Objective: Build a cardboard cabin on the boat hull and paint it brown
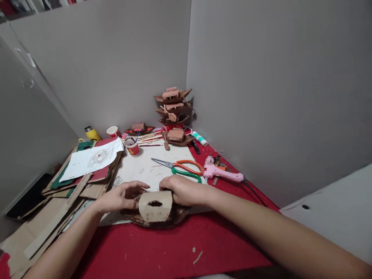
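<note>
- Red table (pixel 174 252) runs nearest of all, out to 6 o'clock of the boat (pixel 152 224), which is the clock's centre throughout.
- Card pile (pixel 52 228): stretched along 9 o'clock, strips lying loosely over one another.
- White sheet (pixel 142 168): reaches off to 12; the boat sits at its near edge.
- Boat: brown, curved along its near side, between both hands, with a bent beige roof (pixel 157 215) at mid-length – an oval, ragged-edged hole in it.
- Paper (pixel 83 159): on the pile at 10, scribbled with rings.
- Left hand (pixel 123 198): at 9, thumb and index parted in a C about the boat's end.
- Right hand (pixel 181 190): at 1, fingers curled beside the roof's far right corner – their tips are hidden, so I cannot tell whether they pinch it.
- Stacked boats (pixel 173 95): far off at 12.
- Scissors (pixel 177 166): at 1, blades nearly together, one handle orange, one green.
- Glue gun (pixel 222 173): pink, at 2.
- Cup (pixel 133 149): red, at 11, a blue stick inside.
- Scraps (pixel 198 257): at 5.
</note>
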